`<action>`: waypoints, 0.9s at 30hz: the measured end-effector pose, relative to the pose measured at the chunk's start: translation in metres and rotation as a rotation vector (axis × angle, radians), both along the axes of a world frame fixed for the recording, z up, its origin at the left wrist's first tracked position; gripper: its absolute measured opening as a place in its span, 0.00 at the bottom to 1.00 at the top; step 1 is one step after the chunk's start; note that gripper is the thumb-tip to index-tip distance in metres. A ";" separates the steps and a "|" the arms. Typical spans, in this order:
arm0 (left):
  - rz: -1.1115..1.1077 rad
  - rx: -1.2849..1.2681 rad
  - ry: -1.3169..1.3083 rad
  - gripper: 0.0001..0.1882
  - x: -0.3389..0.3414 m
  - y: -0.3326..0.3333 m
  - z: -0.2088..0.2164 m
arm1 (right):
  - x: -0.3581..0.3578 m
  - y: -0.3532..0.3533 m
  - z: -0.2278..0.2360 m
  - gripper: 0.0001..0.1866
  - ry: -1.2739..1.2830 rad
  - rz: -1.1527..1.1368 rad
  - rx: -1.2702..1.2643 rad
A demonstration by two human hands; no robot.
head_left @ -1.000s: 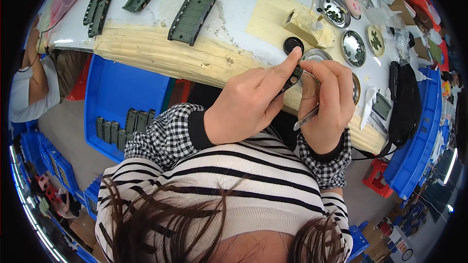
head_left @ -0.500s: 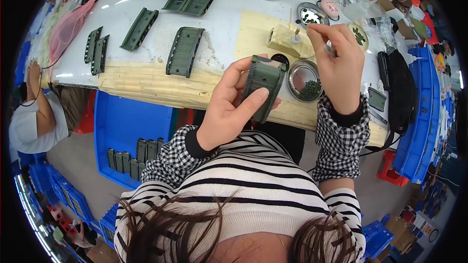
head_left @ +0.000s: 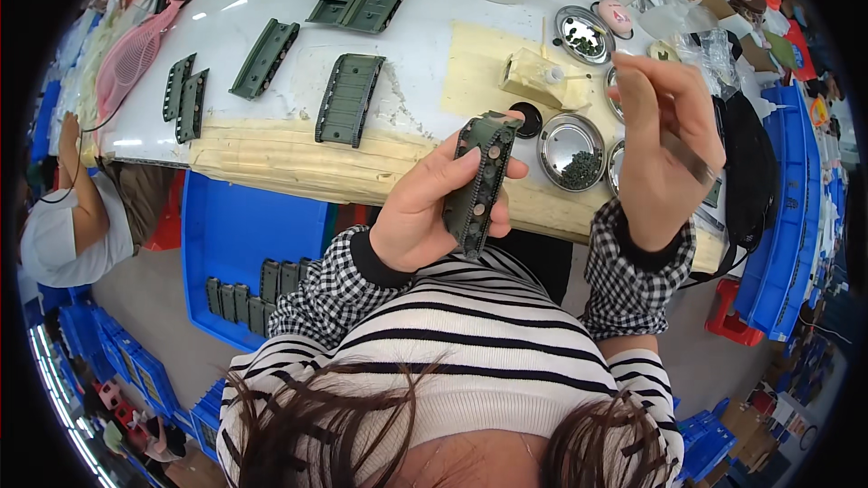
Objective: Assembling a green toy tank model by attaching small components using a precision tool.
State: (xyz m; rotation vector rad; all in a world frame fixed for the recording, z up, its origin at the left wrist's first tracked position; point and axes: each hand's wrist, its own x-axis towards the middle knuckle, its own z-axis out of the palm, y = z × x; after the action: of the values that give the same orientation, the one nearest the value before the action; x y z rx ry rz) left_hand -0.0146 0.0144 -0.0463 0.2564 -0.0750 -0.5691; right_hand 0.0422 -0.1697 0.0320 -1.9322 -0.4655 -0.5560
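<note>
My left hand (head_left: 420, 212) grips a dark green toy tank hull (head_left: 477, 185) above the table's front edge. The hull stands on end, tilted, with its track side and round wheels facing up; my thumb presses on its upper part. My right hand (head_left: 669, 145) is raised over the right of the table, fingers bent. A slim shiny metal tool (head_left: 690, 159) lies across its palm side, held by the lower fingers; its tip is hidden. Between the hands stands a round metal dish (head_left: 571, 129) with small green parts (head_left: 580, 170). A black round lid (head_left: 524, 120) lies beside it.
More green hull pieces (head_left: 347, 98) lie at the left and are stacked at the back. A yellowish block with a small bottle (head_left: 533, 78) and another metal dish (head_left: 583, 34) stand behind. Below the table edge is a blue bin (head_left: 253, 217) holding several hulls. A person's arm (head_left: 81, 208) shows at far left.
My left hand has turned the hull from its flat face to its wheeled track side. My right hand has moved right and nearer to me, and more of the metal tool shows.
</note>
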 end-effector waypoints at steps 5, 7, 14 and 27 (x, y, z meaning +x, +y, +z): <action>-0.066 -0.147 0.096 0.27 -0.003 -0.005 -0.002 | -0.021 0.010 -0.013 0.08 0.268 0.273 0.374; -0.068 -0.144 0.111 0.27 -0.003 -0.005 -0.002 | -0.020 0.010 -0.019 0.09 0.308 0.320 0.463; -0.076 -0.163 0.100 0.27 -0.005 -0.006 -0.003 | -0.019 0.010 -0.021 0.11 0.338 0.332 0.505; -0.078 -0.158 0.100 0.28 -0.006 -0.006 -0.005 | -0.019 0.011 -0.021 0.11 0.363 0.282 0.533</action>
State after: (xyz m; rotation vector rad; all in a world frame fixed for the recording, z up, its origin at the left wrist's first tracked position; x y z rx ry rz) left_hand -0.0203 0.0087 -0.0509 0.0713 -0.0334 -0.6494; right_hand 0.0233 -0.1586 0.0114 -1.3825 -0.3074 -0.1171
